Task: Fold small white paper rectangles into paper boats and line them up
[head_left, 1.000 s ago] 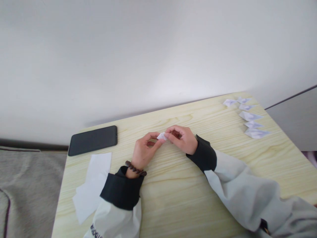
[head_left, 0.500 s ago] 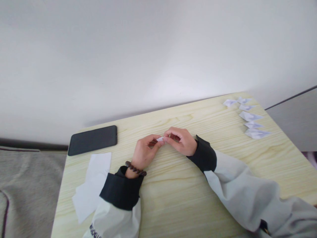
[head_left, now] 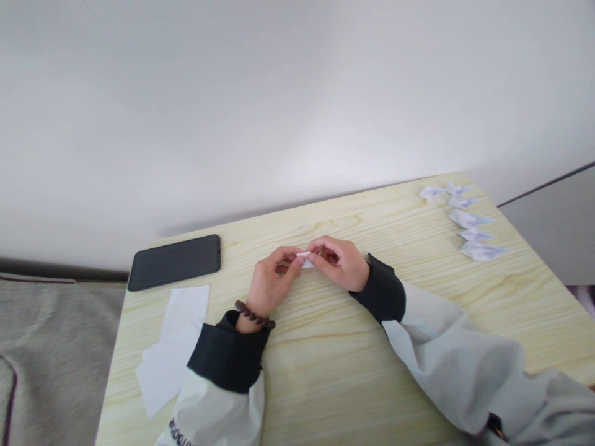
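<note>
A small folded piece of white paper (head_left: pixel 305 260) is pinched between my two hands above the middle of the table. My left hand (head_left: pixel 273 279), with a dark bead bracelet at its wrist, grips the paper's left end between thumb and fingers. On the other end, the thumb and fingers of my right hand (head_left: pixel 338 262) are closed. Fingertips cover part of the paper, so its full shape is hidden.
Several folded white paper figures (head_left: pixel 473 218) stand near the table's far right corner. A black phone (head_left: pixel 175 262) lies at the left edge, with loose white paper sheets (head_left: pixel 173 353) nearer me. A pale wall (head_left: pixel 297 111) rises behind the wooden table (head_left: pixel 320 378).
The folded paper has turned between my fingers and shows more of its white face. My fingertips have shifted slightly apart; both hands keep their hold.
</note>
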### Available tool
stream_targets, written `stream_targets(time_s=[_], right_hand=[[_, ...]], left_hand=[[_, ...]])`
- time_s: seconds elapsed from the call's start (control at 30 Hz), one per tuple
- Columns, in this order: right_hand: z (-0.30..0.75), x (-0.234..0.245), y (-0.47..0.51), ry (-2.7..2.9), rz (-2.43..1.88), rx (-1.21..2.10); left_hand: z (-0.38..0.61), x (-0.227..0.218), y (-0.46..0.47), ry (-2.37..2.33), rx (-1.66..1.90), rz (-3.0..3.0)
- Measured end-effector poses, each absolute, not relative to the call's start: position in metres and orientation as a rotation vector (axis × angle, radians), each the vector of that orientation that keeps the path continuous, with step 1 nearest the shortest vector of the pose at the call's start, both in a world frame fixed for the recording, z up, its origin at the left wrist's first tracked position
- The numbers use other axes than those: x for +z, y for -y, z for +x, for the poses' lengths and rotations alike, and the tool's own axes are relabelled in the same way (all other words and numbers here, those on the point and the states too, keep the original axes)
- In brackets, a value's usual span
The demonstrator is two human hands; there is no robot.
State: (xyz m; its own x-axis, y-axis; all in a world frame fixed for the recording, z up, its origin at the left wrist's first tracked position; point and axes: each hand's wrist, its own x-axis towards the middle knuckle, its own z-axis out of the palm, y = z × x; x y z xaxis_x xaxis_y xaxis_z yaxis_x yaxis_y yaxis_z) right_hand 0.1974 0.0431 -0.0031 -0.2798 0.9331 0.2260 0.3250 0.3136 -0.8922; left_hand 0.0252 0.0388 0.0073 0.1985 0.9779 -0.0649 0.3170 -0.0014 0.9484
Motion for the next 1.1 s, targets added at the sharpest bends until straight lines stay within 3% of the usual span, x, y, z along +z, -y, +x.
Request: stream_targets(time_s=[0.27, 0.57, 1.1], right_hand=[[0.1975, -0.0012, -0.0433, 1.917, -1.119, 0.854], [0.1971, -0.0033, -0.0438, 1.771, -1.129, 0.978], [0.1970, -0.0009, -0.0430, 1.915, -1.080, 0.773]], left_hand=[[0.0247, 0.0094, -0.0372, -1.281, 0.813, 1.546], [0.0236, 0.0017, -0.0383, -1.257, 0.935, 1.366], [0.0222, 0.0057, -0.0379, -1.280, 0.885, 1.550]])
